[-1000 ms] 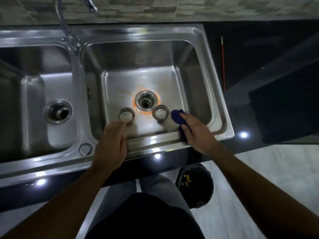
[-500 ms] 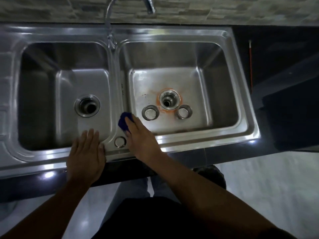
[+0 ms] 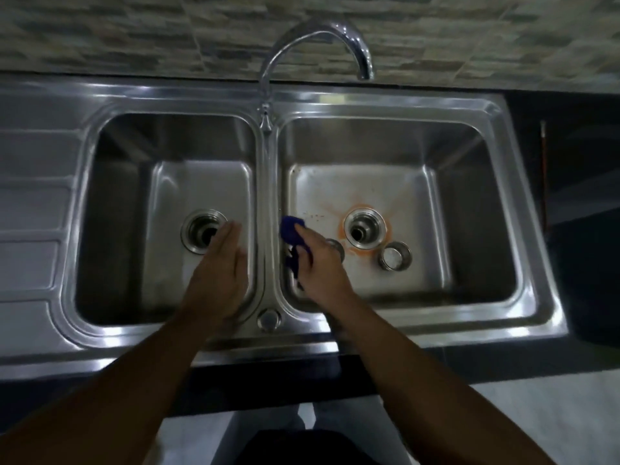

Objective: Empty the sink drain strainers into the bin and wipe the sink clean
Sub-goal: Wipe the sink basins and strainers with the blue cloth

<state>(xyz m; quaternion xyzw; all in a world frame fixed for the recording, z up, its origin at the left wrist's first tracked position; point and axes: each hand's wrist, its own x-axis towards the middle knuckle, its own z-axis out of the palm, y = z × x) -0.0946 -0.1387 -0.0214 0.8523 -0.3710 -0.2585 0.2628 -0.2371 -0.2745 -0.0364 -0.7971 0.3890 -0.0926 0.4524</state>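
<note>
Overhead on a double stainless-steel sink (image 3: 385, 101) set in a dark tabletop (image 3: 587, 229). Right hand (image 3: 323, 268) down in the right bowl (image 3: 476, 236), close to the divider, fingers (image 3: 303, 234) curled round a bunched blue cloth (image 3: 291, 231), the cloth against the steel at the foot of the bowl's left wall. Left hand (image 3: 219, 273) reaching into the left bowl (image 3: 114, 229), its fingers straight and together, gripping nothing, tips just beside the rim of the open left drain (image 3: 201, 234); contact with the steel impossible to tell through the blur.

2 strainers out of their drains, both upright on the floor of the right bowl: the near-right strainer (image 3: 395, 256) just right of and nearer than the open right drain (image 3: 364, 229), the half-hidden strainer (image 3: 336, 247) just left of that drain, partly behind the right hand.

Orange stain (image 3: 369, 253) ringing the right drain, faint streaks fanning outward. Curved chrome tap (image 3: 318, 31) rising from the back of the divider, spout turned to the right bowl's side. Ribbed draining board (image 3: 30, 209) at far left. Round steel cap (image 3: 268, 319) on the front rim between the 2 bowls. Thin reddish stick (image 3: 543, 169) on the tabletop right of the sink. Stone-look tiles (image 3: 134, 38) behind.
</note>
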